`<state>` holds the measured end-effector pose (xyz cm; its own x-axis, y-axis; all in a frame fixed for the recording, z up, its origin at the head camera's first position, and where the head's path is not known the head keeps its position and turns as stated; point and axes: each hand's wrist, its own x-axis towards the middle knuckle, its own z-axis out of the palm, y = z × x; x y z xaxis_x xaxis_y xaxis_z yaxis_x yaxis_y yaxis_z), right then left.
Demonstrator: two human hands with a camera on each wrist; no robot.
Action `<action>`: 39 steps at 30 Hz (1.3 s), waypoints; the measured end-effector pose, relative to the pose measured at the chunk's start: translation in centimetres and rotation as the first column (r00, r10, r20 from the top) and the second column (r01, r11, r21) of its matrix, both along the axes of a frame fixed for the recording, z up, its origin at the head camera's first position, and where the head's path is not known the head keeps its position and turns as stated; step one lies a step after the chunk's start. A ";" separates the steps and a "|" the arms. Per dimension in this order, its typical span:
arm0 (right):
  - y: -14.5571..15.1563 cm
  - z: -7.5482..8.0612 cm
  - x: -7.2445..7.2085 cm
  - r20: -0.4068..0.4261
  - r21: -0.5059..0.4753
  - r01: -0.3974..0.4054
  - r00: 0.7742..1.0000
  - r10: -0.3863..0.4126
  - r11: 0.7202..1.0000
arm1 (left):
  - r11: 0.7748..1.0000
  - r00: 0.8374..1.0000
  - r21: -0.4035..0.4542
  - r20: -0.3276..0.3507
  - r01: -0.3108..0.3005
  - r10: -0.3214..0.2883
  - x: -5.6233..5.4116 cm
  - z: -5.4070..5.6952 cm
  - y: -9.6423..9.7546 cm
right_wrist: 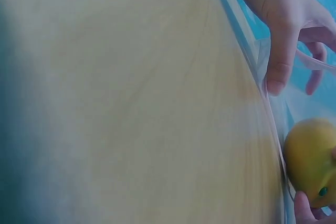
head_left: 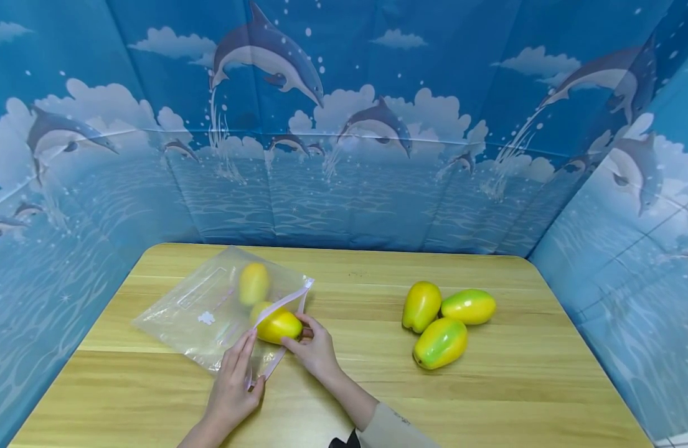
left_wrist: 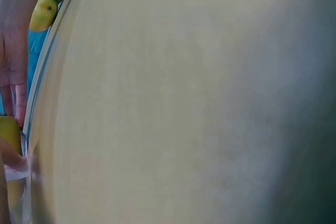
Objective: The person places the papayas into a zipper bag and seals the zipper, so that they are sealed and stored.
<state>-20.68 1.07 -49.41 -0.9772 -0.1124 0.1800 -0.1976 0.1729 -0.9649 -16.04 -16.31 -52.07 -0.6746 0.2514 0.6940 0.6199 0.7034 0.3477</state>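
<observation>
Blue dolphin-print cloth walls (head_left: 355,205), a pale wood-grain table (head_left: 517,398), and a plump yellow oval fruit (head_left: 281,326) right in the bag's mouth!
Its long axis runs aslant, the green-tipped stem end towards the right hand (head_left: 318,354), the other end into the clear plastic zip bag (head_left: 192,298) with its pale lilac edge; and that right hand has thumb and fingers clamped on the stem end. Over on the bag's near side, the left hand (head_left: 234,382) touches the opening, thumb and fingers apart. Deeper inside lies a second yellow fruit (head_left: 254,283), its length pointing away from the person. Off to the right, three yellow-green oval fruits (head_left: 440,343) huddle together: two lean lengthwise away, the third lies nearly crosswise.
</observation>
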 end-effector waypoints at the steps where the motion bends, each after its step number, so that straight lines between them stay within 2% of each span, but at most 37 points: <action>1: -0.1 0.0 -0.1 0.005 0.000 0.004 1.000 -0.004 1.000 | 1.000 1.000 -0.001 0.001 0.000 0.000 0.0 0.0 0.0; 5: -0.4 -0.3 -0.4 0.053 0.000 0.022 0.998 -0.022 1.000 | 1.000 1.000 -0.004 0.002 -0.003 0.003 0.0 0.0 0.0; 8: -0.8 -0.2 -0.5 0.049 -0.002 0.029 0.998 -0.028 1.000 | 1.000 1.000 0.000 -0.001 -0.004 0.004 -0.1 0.0 0.0; 11: -1.1 0.7 -0.2 0.041 -0.014 0.032 0.999 -0.031 0.999 | 1.000 1.000 0.004 -0.007 -0.004 0.004 -0.1 0.0 0.0; 15: -1.4 2.7 0.6 0.026 -0.025 0.025 0.999 -0.024 0.999 | 1.000 1.000 0.007 -0.014 -0.007 0.007 -0.2 -0.1 0.0; 18: -1.3 3.3 0.8 0.002 -0.028 0.007 1.000 -0.007 1.000 | 1.000 1.000 0.008 -0.016 -0.008 0.008 -0.2 -0.1 0.0; 26: -1.0 3.1 0.8 0.024 -0.065 -0.048 0.998 0.050 0.997 | 1.000 1.000 0.002 -0.005 -0.018 0.018 -0.1 -0.2 0.0; 32: -1.4 2.8 0.5 0.003 -0.051 -0.041 0.999 0.041 0.998 | 1.000 1.000 0.008 -0.012 -0.019 0.019 -0.2 -0.2 0.0; 39: -1.9 2.5 0.1 0.048 -0.089 -0.028 0.998 0.032 0.996 | 1.000 1.000 0.006 -0.011 -0.015 0.015 -0.2 -0.2 0.0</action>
